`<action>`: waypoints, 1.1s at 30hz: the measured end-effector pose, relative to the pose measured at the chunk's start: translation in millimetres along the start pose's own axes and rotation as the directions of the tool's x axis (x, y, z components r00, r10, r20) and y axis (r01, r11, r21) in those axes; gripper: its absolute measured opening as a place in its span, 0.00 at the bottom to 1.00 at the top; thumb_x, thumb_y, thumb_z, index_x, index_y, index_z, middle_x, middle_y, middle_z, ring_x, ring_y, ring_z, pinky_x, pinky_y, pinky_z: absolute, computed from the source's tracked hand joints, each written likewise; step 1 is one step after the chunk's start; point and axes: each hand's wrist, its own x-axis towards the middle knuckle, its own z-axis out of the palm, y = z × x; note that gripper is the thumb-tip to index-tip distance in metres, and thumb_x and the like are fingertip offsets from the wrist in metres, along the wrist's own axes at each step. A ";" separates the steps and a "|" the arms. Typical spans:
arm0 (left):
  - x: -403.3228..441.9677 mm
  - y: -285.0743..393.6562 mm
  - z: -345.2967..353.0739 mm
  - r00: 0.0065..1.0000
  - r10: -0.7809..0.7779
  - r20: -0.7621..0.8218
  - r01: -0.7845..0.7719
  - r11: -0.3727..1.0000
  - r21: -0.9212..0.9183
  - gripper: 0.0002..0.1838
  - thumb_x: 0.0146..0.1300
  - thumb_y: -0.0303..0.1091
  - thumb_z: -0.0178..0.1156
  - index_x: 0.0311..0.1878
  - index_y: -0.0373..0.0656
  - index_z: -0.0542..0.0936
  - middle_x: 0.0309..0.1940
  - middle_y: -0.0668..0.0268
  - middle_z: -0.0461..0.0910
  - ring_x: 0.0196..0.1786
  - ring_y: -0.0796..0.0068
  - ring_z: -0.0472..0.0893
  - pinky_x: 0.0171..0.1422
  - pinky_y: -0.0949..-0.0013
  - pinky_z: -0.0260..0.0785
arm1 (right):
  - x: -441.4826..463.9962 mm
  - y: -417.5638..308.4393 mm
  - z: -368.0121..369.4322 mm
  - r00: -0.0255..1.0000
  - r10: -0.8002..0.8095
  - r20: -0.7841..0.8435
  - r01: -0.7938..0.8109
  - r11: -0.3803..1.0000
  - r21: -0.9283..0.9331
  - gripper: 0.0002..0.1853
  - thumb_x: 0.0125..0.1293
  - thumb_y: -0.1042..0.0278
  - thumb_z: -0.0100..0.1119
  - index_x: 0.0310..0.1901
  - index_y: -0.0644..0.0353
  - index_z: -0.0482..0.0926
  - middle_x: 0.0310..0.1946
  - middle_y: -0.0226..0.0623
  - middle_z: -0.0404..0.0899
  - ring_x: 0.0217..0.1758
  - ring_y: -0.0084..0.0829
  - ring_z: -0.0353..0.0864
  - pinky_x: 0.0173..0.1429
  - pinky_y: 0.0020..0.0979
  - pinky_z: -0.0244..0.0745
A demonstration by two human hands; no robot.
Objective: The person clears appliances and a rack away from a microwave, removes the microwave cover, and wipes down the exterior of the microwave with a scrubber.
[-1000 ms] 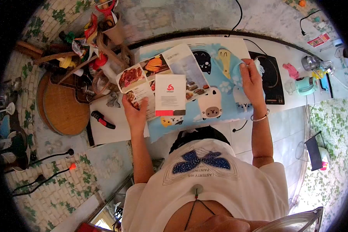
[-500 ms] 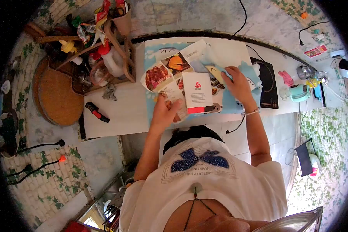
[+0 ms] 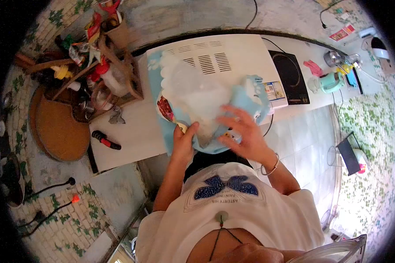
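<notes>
My left hand (image 3: 183,141) is closed at the near left, its thumb and fingers on the edge of a food leaflet (image 3: 166,109), which shows a picture of red meat. Beside it my right hand (image 3: 245,135) is blurred by motion, fingers spread, over the near part of a light blue patterned cloth (image 3: 255,97). The cloth is bunched towards my body. A pale, see-through sheet or bag (image 3: 199,85), smeared by motion, lies between the hands and farther back. Behind it the white vented top of an appliance (image 3: 245,48) shows.
Left on the counter are a black-and-red handled tool (image 3: 106,140) and a wooden rack (image 3: 134,79) with bottles. A black induction cooker (image 3: 289,74) and a mint-green appliance (image 3: 331,82) are to the right. A box with a coloured label (image 3: 275,93) sits near the cooker.
The cloth has been drawn towards my body, baring the appliance's vents. The white booklet is out of sight, and most of the leaflet is hidden. My right hand has moved nearer and left.
</notes>
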 end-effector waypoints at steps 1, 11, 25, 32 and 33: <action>-4.2 -1.3 0.9 0.997 -0.019 0.069 0.017 0.999 0.027 0.20 0.60 0.28 0.58 0.55 0.37 0.69 0.47 0.64 0.76 0.48 0.70 0.76 0.50 0.67 0.70 | -6.0 6.1 -7.6 1.000 0.016 -0.005 -0.016 1.000 -0.010 0.33 0.51 0.57 0.68 0.57 0.59 0.68 0.63 0.45 0.61 0.59 0.45 0.67 0.60 0.39 0.65; -52.5 -33.0 38.9 0.795 -0.320 0.514 0.181 0.936 0.302 0.20 0.59 0.32 0.60 0.54 0.39 0.71 0.48 0.65 0.75 0.52 0.73 0.73 0.56 0.67 0.65 | -102.5 41.9 3.8 0.916 0.225 0.331 -0.372 0.176 0.911 0.65 0.40 0.45 0.75 0.71 0.60 0.37 0.69 0.45 0.49 0.70 0.35 0.52 0.70 0.37 0.49; -178.2 -185.4 207.3 0.361 -0.543 0.758 -0.342 0.679 0.650 0.16 0.60 0.31 0.61 0.51 0.38 0.73 0.42 0.68 0.76 0.45 0.77 0.74 0.51 0.70 0.67 | -416.5 -2.5 -69.8 0.645 0.717 0.265 -0.408 0.031 0.912 0.38 0.46 0.64 0.71 0.60 0.63 0.65 0.49 0.35 0.76 0.51 0.27 0.73 0.56 0.29 0.69; -199.6 -242.0 238.7 0.209 -0.698 0.685 -0.491 0.531 0.691 0.19 0.60 0.32 0.60 0.52 0.34 0.70 0.44 0.64 0.75 0.43 0.76 0.73 0.47 0.73 0.65 | -499.4 -55.5 -33.2 0.323 0.933 -0.158 -0.017 0.172 0.985 0.26 0.50 0.66 0.67 0.51 0.65 0.72 0.42 0.35 0.79 0.44 0.24 0.76 0.47 0.27 0.74; -188.4 -247.0 239.2 0.137 -0.700 0.701 -0.439 0.592 0.676 0.20 0.61 0.33 0.58 0.54 0.34 0.69 0.47 0.62 0.73 0.46 0.75 0.72 0.50 0.72 0.65 | -498.9 -59.2 -24.0 0.290 0.923 -0.251 0.025 0.255 0.967 0.26 0.50 0.65 0.67 0.51 0.65 0.72 0.42 0.34 0.78 0.43 0.23 0.76 0.48 0.27 0.73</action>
